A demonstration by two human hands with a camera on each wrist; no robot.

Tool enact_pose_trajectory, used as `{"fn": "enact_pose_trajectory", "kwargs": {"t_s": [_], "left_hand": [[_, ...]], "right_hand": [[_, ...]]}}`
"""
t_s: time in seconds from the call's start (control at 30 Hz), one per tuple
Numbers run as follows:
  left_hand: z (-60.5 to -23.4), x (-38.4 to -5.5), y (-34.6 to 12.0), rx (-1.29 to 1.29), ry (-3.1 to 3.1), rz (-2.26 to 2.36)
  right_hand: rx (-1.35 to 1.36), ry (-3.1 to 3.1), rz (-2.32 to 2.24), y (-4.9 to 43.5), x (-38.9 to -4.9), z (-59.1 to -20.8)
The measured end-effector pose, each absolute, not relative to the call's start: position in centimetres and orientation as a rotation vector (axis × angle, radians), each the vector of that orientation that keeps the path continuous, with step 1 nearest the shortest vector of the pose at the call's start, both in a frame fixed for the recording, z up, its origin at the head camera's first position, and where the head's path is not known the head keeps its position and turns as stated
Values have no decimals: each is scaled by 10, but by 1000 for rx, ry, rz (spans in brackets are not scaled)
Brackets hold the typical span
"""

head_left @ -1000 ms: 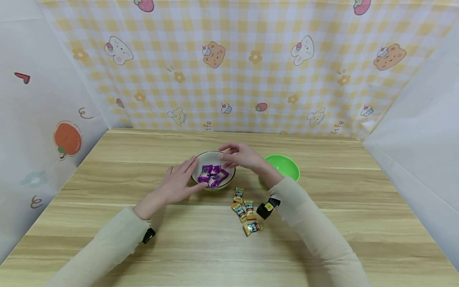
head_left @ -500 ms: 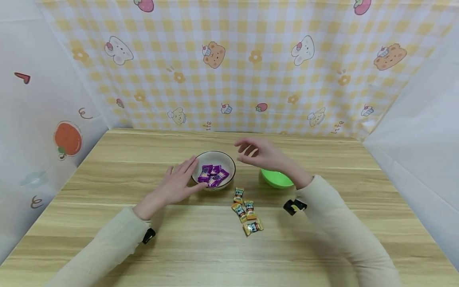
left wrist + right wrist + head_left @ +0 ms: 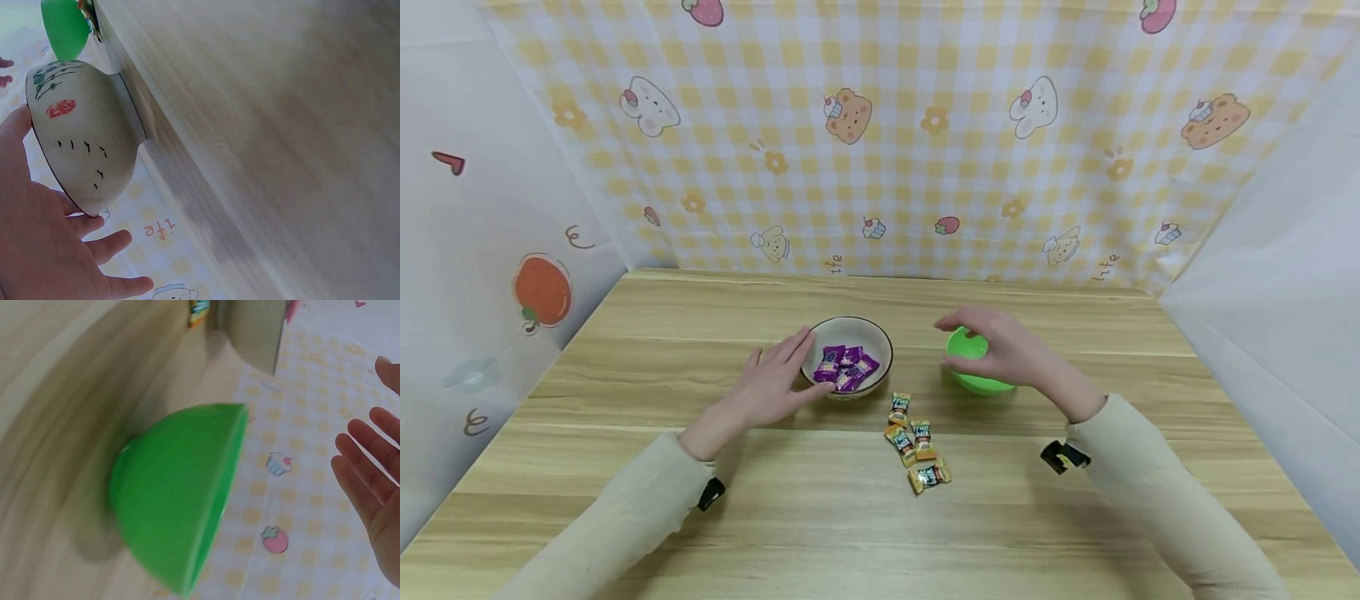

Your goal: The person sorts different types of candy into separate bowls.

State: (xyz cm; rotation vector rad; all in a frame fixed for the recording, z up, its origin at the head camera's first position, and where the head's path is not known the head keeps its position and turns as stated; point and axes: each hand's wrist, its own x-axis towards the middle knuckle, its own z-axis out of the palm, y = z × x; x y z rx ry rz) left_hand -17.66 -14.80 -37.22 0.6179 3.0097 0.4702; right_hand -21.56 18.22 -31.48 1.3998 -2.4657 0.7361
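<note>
My left hand point(image 3: 760, 387) rests on the left rim of a white bowl point(image 3: 871, 337), its fingers and thumb spread along the edge. Inside lie several purple-wrapped candies point(image 3: 859, 367). The left wrist view shows the bowl's outside point(image 3: 94, 140), with a red mark and green leaves, and extended fingers beside its rim. Over a green bowl point(image 3: 981, 386) is my right hand point(image 3: 1003, 346), thumb and fingers apart with nothing between them. In the right wrist view that hand point(image 3: 378, 469) is away from the green bowl's rim.
Several yellow-wrapped candies marked "Fruit balk" point(image 3: 922, 437) lie on the wooden table point(image 3: 805, 517) in front of and between the bowls. A yellow checked cloth point(image 3: 887, 167) hangs behind the table, with white sheets at both sides.
My right hand has left the white bowl, moving right until over the green bowl. My left hand has stayed at the white bowl's rim, and the candies look unchanged.
</note>
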Motion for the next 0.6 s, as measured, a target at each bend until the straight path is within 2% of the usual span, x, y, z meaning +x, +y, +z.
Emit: {"fn": "enact_pose_trajectory", "kwargs": {"t_s": [0.33, 0.6], "left_hand": [[-372, -176, -147, 623, 3010, 475], [-373, -177, -148, 631, 3017, 464]], "right_hand": [[1227, -2595, 618, 213, -205, -329], [1066, -2714, 518, 236, -211, -343]]}}
